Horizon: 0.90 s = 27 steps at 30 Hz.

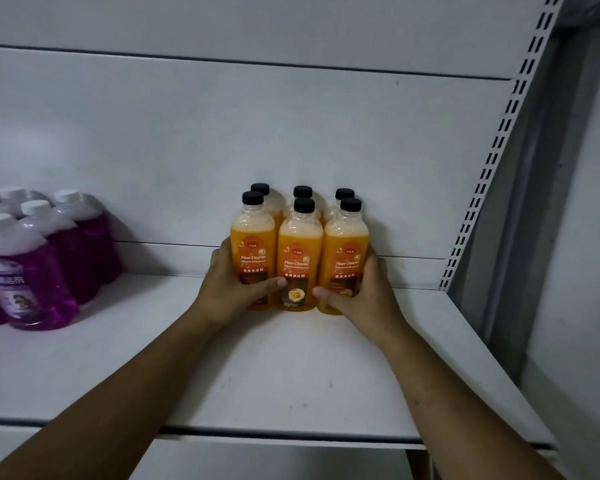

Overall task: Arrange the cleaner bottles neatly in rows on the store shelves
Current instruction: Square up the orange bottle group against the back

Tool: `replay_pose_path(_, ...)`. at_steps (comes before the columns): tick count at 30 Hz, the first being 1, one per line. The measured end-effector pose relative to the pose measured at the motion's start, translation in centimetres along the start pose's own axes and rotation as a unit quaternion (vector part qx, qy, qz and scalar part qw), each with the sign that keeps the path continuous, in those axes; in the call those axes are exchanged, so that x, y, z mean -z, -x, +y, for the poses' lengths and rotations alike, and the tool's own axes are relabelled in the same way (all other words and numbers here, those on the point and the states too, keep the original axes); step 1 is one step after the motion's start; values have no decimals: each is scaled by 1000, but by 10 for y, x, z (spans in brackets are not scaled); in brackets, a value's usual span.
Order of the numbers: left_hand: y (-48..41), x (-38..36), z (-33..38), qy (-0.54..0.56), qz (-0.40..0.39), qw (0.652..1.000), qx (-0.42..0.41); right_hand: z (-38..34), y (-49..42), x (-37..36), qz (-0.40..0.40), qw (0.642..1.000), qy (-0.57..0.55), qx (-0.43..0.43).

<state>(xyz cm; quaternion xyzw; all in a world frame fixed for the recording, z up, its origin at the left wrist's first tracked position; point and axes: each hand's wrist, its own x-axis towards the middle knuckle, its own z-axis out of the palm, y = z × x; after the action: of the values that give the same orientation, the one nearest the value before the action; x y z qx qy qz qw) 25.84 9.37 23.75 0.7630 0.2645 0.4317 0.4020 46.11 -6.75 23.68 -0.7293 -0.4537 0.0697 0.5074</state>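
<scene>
On the shelf [291, 375], left hand [229, 289] and right hand [364, 292], fingers [222, 252] curled round a cluster of seemingly six orange bottles [300, 244].

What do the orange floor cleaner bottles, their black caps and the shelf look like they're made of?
Orange bottles: likely clear, glossy plastic; liquid and foam show through the walls.
Black caps: probably plastic, dull finish, no shine visible.
Shelf: seemingly white painted metal, matte and slightly scuffed; a thin board beside a slotted upright.
</scene>
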Motion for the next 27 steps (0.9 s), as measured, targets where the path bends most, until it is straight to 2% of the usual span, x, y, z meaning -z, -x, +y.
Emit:
replay_pose_path(2, 0, 1, 6, 34, 31, 999, -2, -9, 0, -4, 46, 999, -14, -1)
replay_pose_path(4, -1, 1, 8, 39, 29, 999, -15, -13, -3, -7, 76, 997, 3, -3)
replay_pose_path(10, -7, -2, 4, -2, 21, 1000, -23, -13, -7, -11, 90, 995, 46, 22)
replay_pose_path(16, -7, -5, 3, 4, 17, 999, -33, -8, -7, -6, 50, 998, 21, 42)
replay_pose_path(21, -11, 0, -3, -2, -25, 1000, -14, 2, -6, -1, -6, 999, -11, 32)
replay_pose_path(27, -7, 0, 6, -32, -15, 999, -25, 3, -8, 0, -18, 999, -19, 33)
